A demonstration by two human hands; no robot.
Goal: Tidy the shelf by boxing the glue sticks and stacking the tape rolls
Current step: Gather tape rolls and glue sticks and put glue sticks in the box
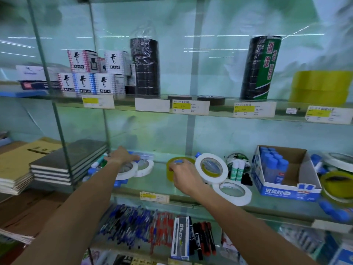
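Lettering came first: the blue-and-white glue box (286,192) on the glass middle shelf (156,180) read 液体胶 on its front, and it stood open at the right with blue-capped glue bottles (272,165) upright inside, too crowded to count. On the shelf above, a tall black tape stack (257,69) carried a green label with 阻燃 and 绝缘. Five small boxes with a hatted figure (89,73) sat at upper left. Below, a marker box (179,238) read ETA.

White tape rolls showed four: two overlapping at left (141,167), one tilted (211,167), one flat in front (232,191). The left hand (122,156) lay spread over the left pair, fingers fairly straight. The right hand (184,175) curled onto the yellow tape roll (172,167). Two green-capped glue sticks (236,170) stood between the rolls and the box.
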